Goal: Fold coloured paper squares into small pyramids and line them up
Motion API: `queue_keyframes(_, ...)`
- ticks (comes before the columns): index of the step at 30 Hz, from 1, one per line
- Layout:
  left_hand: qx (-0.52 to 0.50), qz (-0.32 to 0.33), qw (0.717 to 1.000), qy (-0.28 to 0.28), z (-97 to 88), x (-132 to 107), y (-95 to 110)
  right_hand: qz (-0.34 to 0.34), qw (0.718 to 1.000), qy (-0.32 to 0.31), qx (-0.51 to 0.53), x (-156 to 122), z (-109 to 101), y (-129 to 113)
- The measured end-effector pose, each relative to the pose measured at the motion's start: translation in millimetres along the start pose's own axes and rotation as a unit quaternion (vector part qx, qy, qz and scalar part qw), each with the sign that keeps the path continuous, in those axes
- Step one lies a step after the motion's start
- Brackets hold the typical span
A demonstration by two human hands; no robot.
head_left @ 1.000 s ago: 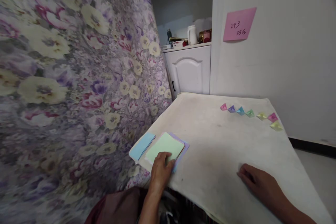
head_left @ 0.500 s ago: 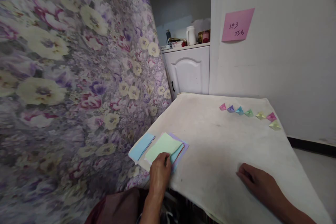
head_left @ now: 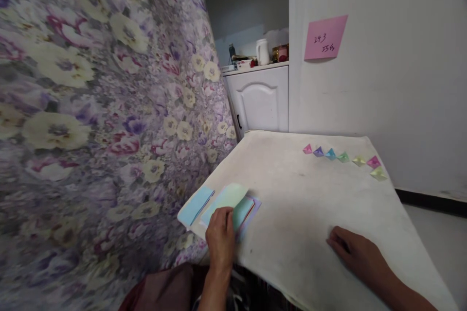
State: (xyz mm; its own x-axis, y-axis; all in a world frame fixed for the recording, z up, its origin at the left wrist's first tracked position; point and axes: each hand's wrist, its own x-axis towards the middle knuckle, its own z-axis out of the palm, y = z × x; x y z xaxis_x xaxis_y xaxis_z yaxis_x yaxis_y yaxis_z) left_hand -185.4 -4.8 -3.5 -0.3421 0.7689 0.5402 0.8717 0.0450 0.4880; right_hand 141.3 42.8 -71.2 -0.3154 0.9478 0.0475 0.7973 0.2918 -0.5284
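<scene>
My left hand pinches the near edge of a pale green sheet of paper, whose right side curls up off the stack. Beneath it, a blue sheet and a purple sheet show, with a thin red edge between them. Left of the stack lies a folded blue paper pad. My right hand rests on the table's right part, fingers curled in; whether anything is inside them is hidden.
Several small folded paper shapes in pink, purple, blue, green and yellow line the far right of the white-covered table. A flowered curtain hangs close on the left. A pink note is on the wall; a white cabinet stands behind.
My left hand has lifted the green sheet's near right edge, peeling it up and leftward so more of the blue sheet shows. The right hand stays in place.
</scene>
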Motion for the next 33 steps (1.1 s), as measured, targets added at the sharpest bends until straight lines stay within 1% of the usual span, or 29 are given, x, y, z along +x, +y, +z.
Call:
queue_keyframes(2, -0.034, 0.037, 0.999, 0.009, 4.9, -2, 11, 0.003, 1.000, 0.004, 0.024, 0, 0, 0)
queue_keyframes(3, -0.051, 0.061, 0.997, 0.004, 8.7, -5, 17, 0.004, 0.999, 0.004, 0.049, 1, 0, 0)
queue_keyframes(5, -0.086, 0.127, 0.988, -0.023, 19.1, -12, 34, 0.013, 0.989, -0.010, 0.147, 3, -2, -2)
queue_keyframes(6, -0.101, 0.172, 0.979, -0.030, 25.2, -16, 43, 0.027, 0.974, -0.025, 0.222, 4, -3, -3)
queue_keyframes(7, -0.111, 0.210, 0.970, -0.048, 31.5, -22, 52, 0.054, 0.947, -0.045, 0.313, 5, -5, -5)
queue_keyframes(8, -0.119, 0.248, 0.959, -0.073, 37.7, -27, 62, 0.087, 0.905, -0.071, 0.411, 6, -8, -8)
queue_keyframes(10, -0.127, 0.308, 0.933, -0.136, 48.6, -39, 80, 0.154, 0.790, -0.112, 0.583, 7, -16, -12)
queue_keyframes(11, -0.131, 0.331, 0.921, -0.157, 53.1, -43, 87, 0.156, 0.738, -0.138, 0.642, 7, -20, -14)
queue_keyframes(12, -0.133, 0.348, 0.912, -0.172, 56.9, -48, 93, 0.152, 0.700, -0.163, 0.678, 7, -23, -16)
queue_keyframes(13, -0.134, 0.362, 0.904, -0.182, 60.0, -51, 98, 0.151, 0.675, -0.170, 0.702, 7, -26, -17)
queue_keyframes(14, -0.134, 0.371, 0.899, -0.188, 62.5, -53, 101, 0.155, 0.660, -0.166, 0.716, 6, -28, -17)
queue_keyframes(15, -0.137, 0.376, 0.896, -0.193, 64.6, -55, 103, 0.159, 0.653, -0.157, 0.724, 6, -29, -17)
queue_keyframes(16, -0.141, 0.377, 0.894, -0.197, 66.3, -56, 105, 0.159, 0.652, -0.144, 0.727, 5, -29, -16)
queue_keyframes(18, -0.159, 0.369, 0.893, -0.203, 69.0, -57, 106, 0.145, 0.659, -0.126, 0.727, 5, -26, -14)
queue_keyframes(21, -0.201, 0.323, 0.900, -0.211, 72.1, -58, 106, 0.118, 0.674, -0.113, 0.720, 5, -20, -14)
queue_keyframes(24, -0.246, 0.229, 0.918, -0.209, 74.9, -58, 107, 0.101, 0.693, -0.078, 0.710, 6, -18, -16)
queue_keyframes(26, -0.257, 0.166, 0.933, -0.192, 76.6, -56, 105, 0.089, 0.712, -0.046, 0.695, 7, -21, -16)
queue_keyframes(29, -0.245, 0.110, 0.950, -0.162, 78.2, -47, 99, 0.081, 0.742, -0.011, 0.665, 7, -28, -14)
queue_keyframes(31, -0.271, 0.063, 0.947, -0.159, 78.8, -40, 94, 0.079, 0.755, 0.003, 0.651, 7, -33, -12)
queue_keyframes(32, -0.300, 0.024, 0.939, -0.163, 79.1, -37, 92, 0.076, 0.760, 0.008, 0.646, 7, -36, -11)
queue_keyframes(33, -0.334, -0.023, 0.925, -0.181, 79.6, -35, 92, 0.072, 0.764, 0.011, 0.641, 7, -38, -11)
